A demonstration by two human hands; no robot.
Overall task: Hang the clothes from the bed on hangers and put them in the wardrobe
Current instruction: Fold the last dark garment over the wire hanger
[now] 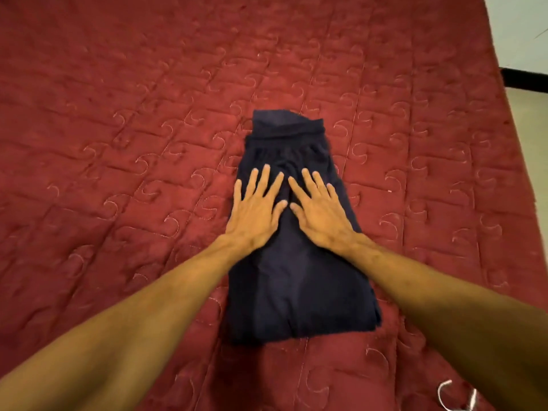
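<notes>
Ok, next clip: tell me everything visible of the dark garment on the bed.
The dark garment is navy, of soft matte fabric, folded into a long narrow strip that looks like trousers, with a gathered waistband at its far end. It lies flat on the red quilted bedspread, running away from the person. The left hand and right hand rest flat on its middle, fingers spread.

The left grip (pixel 256 210) and right grip (pixel 320 213) are resting flat, fingers spread, side by side on folded dark navy trousers (pixel 296 286), which are lying lengthwise on the bed's red quilted bedspread (pixel 118 114), waistband farthest away.
</notes>
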